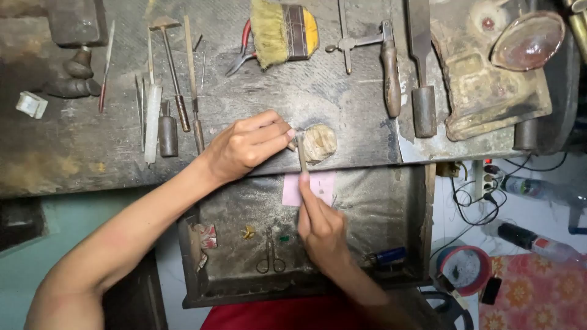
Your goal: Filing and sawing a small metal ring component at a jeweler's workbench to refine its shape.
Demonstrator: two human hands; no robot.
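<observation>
L hand pinching, R hand gripping file

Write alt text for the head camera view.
Two hands work at a worn bench edge: the left hand pinches a small piece against a wooden peg, the right hand strokes it with a thin file. Below, an open drawer holds scissors.

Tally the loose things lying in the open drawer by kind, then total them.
Scissors: 1
Pink paper: 1
Blue cylinder: 1
Small yellow piece: 1
Small green bit: 1
Crumpled red-and-white scrap: 1
Total: 6
</observation>
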